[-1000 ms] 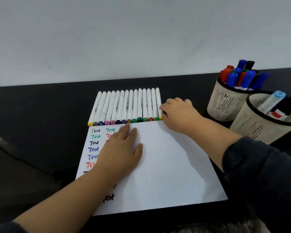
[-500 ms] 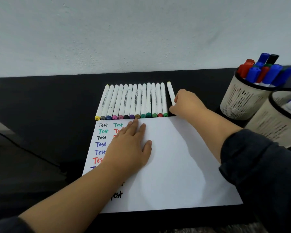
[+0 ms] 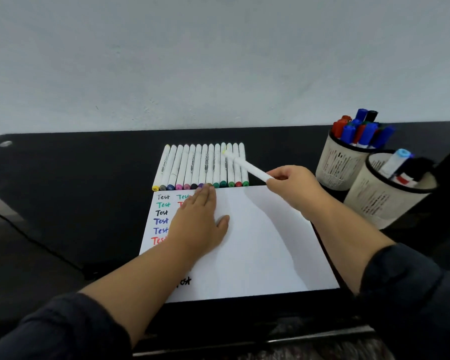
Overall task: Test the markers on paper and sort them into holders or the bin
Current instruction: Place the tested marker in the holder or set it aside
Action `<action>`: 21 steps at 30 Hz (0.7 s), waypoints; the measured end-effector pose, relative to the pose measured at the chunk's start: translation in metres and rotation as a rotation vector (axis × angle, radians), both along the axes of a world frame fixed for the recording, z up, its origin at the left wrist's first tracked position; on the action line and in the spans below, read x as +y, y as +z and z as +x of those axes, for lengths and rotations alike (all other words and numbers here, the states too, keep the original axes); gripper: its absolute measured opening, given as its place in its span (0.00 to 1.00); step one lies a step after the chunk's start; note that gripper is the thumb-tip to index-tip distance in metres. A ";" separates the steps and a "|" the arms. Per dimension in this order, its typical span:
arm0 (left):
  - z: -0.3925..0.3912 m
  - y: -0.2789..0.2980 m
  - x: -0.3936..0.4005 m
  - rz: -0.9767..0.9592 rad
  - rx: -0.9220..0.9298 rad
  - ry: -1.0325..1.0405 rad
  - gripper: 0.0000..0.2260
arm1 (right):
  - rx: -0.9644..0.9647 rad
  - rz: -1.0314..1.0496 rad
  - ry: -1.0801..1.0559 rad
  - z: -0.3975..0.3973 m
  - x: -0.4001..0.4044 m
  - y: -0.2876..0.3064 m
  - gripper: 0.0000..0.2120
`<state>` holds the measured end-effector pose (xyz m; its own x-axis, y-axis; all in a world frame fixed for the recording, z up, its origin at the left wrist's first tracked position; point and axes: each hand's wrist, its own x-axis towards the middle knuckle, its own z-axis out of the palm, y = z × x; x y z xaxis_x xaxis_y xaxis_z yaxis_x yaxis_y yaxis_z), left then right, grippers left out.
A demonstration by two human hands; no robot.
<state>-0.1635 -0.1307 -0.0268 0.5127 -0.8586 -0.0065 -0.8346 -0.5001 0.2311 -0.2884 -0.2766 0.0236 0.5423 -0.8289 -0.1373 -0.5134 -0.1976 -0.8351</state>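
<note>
A white sheet of paper (image 3: 260,242) lies on the black desk, its left side covered with "Test" written in several colours. My left hand (image 3: 199,224) rests flat on the paper, fingers straight. Just beyond the paper's far edge lies a row of several white markers (image 3: 200,166) with coloured caps. My right hand (image 3: 292,185) pinches one white marker (image 3: 244,166) by its near end and holds it lifted, slanting up-left over the row's right end. Two mesh holders stand at the right: the far holder (image 3: 338,165) full of red, blue and black markers, the near holder (image 3: 382,196) with a few.
The black desk (image 3: 76,190) runs to a pale wall behind. Its front edge lies just below the paper. Dark sleeves cover both my forearms near the bottom of the view.
My right hand has picked up the rightmost white marker from the row and lifted it, tilting it over the other markers. My left hand stays flat on the paper.
</note>
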 end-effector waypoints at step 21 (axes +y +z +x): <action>-0.007 0.029 0.102 -0.354 0.310 0.294 0.12 | -0.417 0.526 0.071 0.016 0.115 -0.009 0.06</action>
<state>-0.1707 -0.0283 0.0027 0.7509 -0.6569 0.0683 -0.5381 -0.5486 0.6399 -0.2726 -0.1613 0.0146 0.6880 -0.6693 -0.2806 -0.1282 0.2684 -0.9547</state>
